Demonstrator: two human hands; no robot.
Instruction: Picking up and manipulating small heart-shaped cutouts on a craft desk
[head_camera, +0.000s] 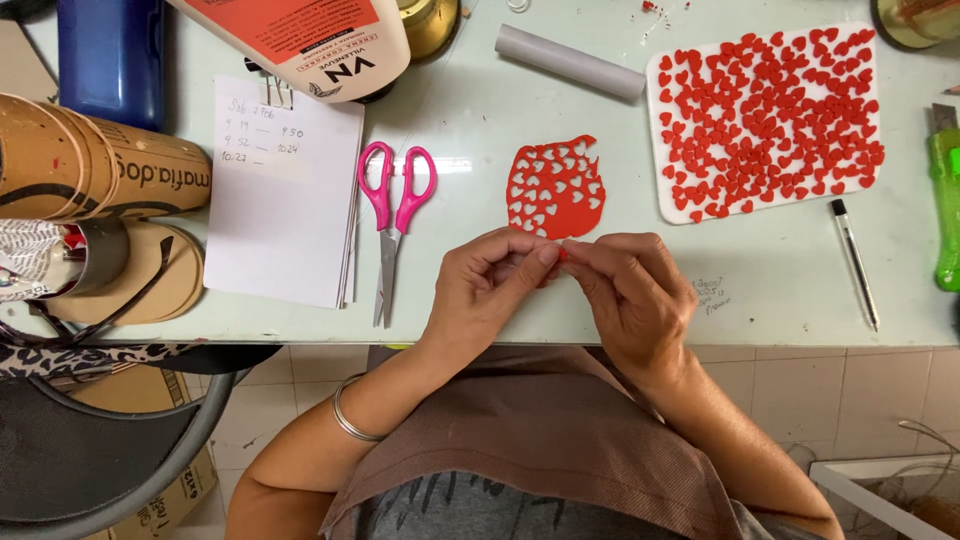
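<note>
On the pale surface (780, 290), a white tray (668, 205) is already holding many punched red hearts, and the red sheet (556, 190) is looking nearly used up. You are pinching one tiny heart (562, 254) between your left hand (490, 285) and right hand (630, 290), both grips clenched on it.
</note>
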